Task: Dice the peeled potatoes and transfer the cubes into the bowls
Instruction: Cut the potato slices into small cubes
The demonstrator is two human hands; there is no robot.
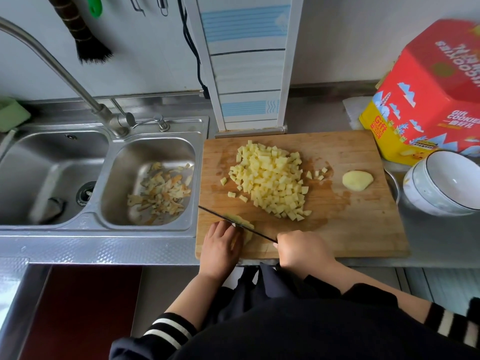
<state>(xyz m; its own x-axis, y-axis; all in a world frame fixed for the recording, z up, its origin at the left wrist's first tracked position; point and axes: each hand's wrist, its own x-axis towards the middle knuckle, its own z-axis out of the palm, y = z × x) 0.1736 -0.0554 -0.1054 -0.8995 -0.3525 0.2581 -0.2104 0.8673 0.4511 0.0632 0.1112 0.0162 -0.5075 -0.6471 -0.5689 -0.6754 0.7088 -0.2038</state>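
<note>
A potato piece (244, 228) is held down at the near left corner of the chopping board (363, 229) by the left hand (220, 242), fingers curled over it so it cannot slip, while the knife (233, 223) is gripped by the right hand (301, 249) and laid across it. The pile of cubes (270, 180) (pale yellow, small and fairly even) is kept in the middle of the board, out of the blade's way. One more peeled slice (357, 180) is left near the white bowls (446, 183), which wait on the worktop at the right.
</note>
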